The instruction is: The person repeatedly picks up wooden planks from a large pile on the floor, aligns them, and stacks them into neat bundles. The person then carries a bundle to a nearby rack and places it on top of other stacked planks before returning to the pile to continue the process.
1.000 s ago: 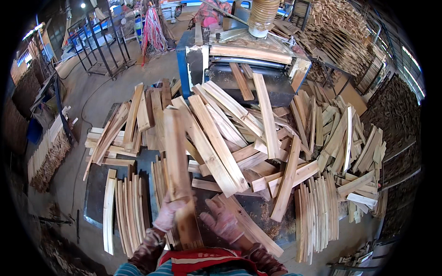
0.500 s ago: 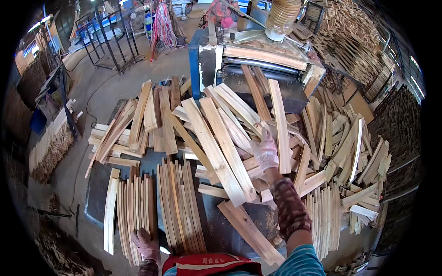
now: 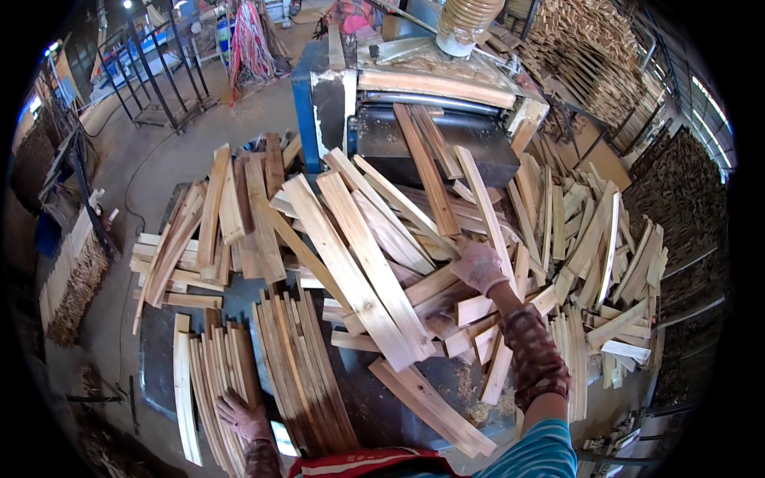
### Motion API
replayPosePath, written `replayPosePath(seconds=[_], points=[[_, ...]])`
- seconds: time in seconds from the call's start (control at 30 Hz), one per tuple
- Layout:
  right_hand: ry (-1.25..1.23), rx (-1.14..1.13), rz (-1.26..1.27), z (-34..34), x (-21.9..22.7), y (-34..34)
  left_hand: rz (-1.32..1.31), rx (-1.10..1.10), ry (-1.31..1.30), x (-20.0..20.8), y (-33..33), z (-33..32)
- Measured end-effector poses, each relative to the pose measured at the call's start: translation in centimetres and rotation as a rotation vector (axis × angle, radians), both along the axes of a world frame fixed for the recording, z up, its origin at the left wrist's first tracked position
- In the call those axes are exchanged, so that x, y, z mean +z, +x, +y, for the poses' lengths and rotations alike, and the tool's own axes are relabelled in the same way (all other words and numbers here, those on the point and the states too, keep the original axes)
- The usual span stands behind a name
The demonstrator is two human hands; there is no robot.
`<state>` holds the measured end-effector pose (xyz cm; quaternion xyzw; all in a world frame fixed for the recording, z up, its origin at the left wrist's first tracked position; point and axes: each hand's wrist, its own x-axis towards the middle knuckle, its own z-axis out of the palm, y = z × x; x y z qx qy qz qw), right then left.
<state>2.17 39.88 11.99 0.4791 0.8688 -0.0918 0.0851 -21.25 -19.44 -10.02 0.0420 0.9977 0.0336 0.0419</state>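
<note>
Metal bed of the machine: the dark bed [image 3: 378, 137] of the blue-sided machine [image 3: 329, 115] carries the far ends of two brown boards [image 3: 426, 167], which slope down toward the heap.
Rack: a black open-frame rack [image 3: 167, 68] stands on the floor at upper left.
Tabletop: dark tabletop [image 3: 356, 390], shavings [image 3: 478, 412] scattered near its front right.
Room: grey floor [image 3: 171, 159] with a thin cable; pale ribbed hose [image 3: 466, 25] above the machine; pink-and-white strands [image 3: 251, 52] hanging behind; tall wood pile [image 3: 590, 64] at upper right.
Left hand: gloved left hand [image 3: 243, 417], fingers spread open, resting on the left row [image 3: 225, 358] of boards.
Right hand: gloved right hand [image 3: 481, 267], fingers closed on the near end of a narrow pale board [image 3: 406, 205], which lies across the middle of the heap.
Rows of boards: three; left row, middle row [image 3: 303, 362], right row [image 3: 567, 362].
Broad pale boards on the heap front: two [image 3: 348, 271], side by side.
Board alone near the front edge: one [image 3: 430, 408], lying diagonally.
Heap: too tangled to count.
</note>
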Motion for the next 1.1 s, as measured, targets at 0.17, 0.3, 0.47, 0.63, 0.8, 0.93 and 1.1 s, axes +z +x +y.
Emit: replayPosePath(seconds=[0.17,0.3,0.47,0.63,0.8,0.93,1.1], points=[[-0.136,0.09,0.174,-4.7,-1.7,6.4,-0.069,0.051,-0.066,1.9,-0.9,1.4],[-0.035,0.041,0.203,-4.9,-9.1,10.5,-0.041,0.038,-0.079,1.7,-2.2,0.4],[0.113,-0.044,0.041,-4.8,-12.0,9.8,-0.083,0.083,-0.131,1.4,-3.2,-2.4],[-0.036,-0.036,0.232,-2.5,-10.4,10.2,-0.092,0.059,-0.138,0.9,-3.6,-2.7],[-0.043,-0.206,0.605,-3.0,-5.4,10.4,-0.124,0.057,-0.204,0.9,-3.0,-3.4],[-0.178,-0.288,0.71,-6.4,-5.2,12.2,0.069,-0.145,0.226,3.9,-1.3,1.7],[-0.924,-0.468,1.226,-15.3,-6.5,8.8,-0.71,-0.445,1.257,10.4,5.0,15.1]])
